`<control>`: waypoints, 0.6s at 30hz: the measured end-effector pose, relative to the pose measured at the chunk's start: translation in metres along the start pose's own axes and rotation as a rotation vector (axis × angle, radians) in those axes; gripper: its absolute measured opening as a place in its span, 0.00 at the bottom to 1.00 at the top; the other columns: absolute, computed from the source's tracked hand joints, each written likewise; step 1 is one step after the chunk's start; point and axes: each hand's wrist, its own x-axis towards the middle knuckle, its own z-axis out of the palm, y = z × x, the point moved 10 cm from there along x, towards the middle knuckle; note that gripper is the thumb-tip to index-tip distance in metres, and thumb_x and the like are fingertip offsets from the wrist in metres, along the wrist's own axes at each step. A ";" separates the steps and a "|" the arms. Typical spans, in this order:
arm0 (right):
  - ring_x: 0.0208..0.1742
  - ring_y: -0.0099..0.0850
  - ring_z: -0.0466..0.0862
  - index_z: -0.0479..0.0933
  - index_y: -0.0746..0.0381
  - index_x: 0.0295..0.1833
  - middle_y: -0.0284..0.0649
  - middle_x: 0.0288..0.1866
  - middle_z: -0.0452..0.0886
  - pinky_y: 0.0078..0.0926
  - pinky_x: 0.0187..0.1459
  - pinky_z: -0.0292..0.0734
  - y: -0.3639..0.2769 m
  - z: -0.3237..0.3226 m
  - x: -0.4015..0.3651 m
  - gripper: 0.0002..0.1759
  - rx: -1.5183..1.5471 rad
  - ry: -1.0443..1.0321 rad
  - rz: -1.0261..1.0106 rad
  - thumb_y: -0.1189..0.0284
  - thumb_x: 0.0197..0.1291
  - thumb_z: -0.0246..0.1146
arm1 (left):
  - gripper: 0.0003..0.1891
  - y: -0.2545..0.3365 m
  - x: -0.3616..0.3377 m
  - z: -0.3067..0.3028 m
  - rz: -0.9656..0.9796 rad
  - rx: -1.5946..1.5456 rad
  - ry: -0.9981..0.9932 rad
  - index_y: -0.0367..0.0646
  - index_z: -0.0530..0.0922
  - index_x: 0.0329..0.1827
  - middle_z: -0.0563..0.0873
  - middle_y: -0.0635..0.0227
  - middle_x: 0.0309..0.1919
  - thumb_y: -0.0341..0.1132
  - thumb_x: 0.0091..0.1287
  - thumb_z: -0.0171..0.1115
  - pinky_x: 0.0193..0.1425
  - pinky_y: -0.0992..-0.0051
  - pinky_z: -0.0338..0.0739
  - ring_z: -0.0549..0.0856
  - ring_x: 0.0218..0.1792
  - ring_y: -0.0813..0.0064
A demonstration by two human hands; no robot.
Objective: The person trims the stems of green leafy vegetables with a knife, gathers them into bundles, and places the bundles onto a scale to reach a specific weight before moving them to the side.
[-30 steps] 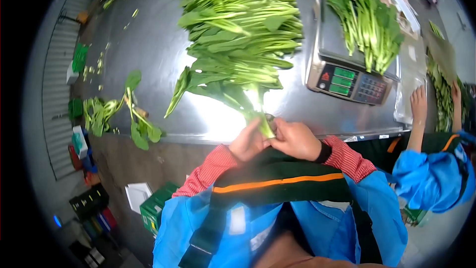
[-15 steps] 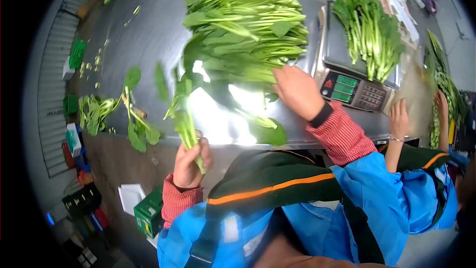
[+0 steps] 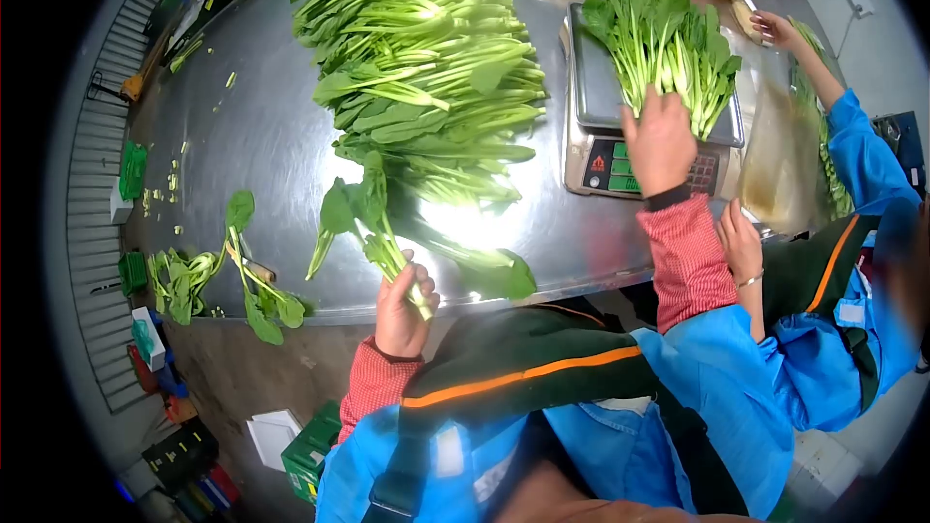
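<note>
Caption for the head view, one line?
Left hand grips a small greens bunch; right hand at the greens on the scale.

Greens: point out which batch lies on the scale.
The bunch at the right hand, on the scale. The big pile lies on bare table; the left hand holds a small bunch.

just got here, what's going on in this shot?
A person stands at a steel table handling leafy greens. Their left hand grips a small bunch by the stems at the near edge. Their right hand is at the stem ends of the weighed greens lying on the scale. A big pile lies in between. A co-worker's hand is beside a plastic bag.
</note>
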 end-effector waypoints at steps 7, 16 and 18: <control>0.38 0.42 0.80 0.77 0.59 0.44 0.42 0.37 0.75 0.38 0.36 0.78 -0.176 0.013 -0.128 0.17 0.723 -0.411 -0.438 0.60 0.53 0.68 | 0.21 0.074 -0.031 -0.033 0.562 0.263 0.205 0.46 0.62 0.67 0.76 0.71 0.35 0.33 0.73 0.55 0.38 0.76 0.73 0.75 0.34 0.79; 0.29 0.40 0.84 0.75 0.63 0.38 0.42 0.26 0.82 0.37 0.30 0.78 -0.234 0.086 -0.156 0.19 0.636 -0.533 -0.434 0.58 0.55 0.66 | 0.13 0.015 -0.001 -0.099 0.091 -0.177 0.194 0.52 0.75 0.58 0.75 0.79 0.30 0.38 0.73 0.59 0.32 0.83 0.69 0.73 0.28 0.87; 0.27 0.41 0.84 0.75 0.64 0.38 0.44 0.23 0.82 0.39 0.29 0.78 -0.230 0.088 -0.153 0.17 0.627 -0.584 -0.367 0.61 0.55 0.65 | 0.13 0.005 0.002 -0.110 0.062 -0.173 0.221 0.52 0.74 0.59 0.74 0.79 0.30 0.38 0.74 0.58 0.31 0.84 0.69 0.72 0.28 0.87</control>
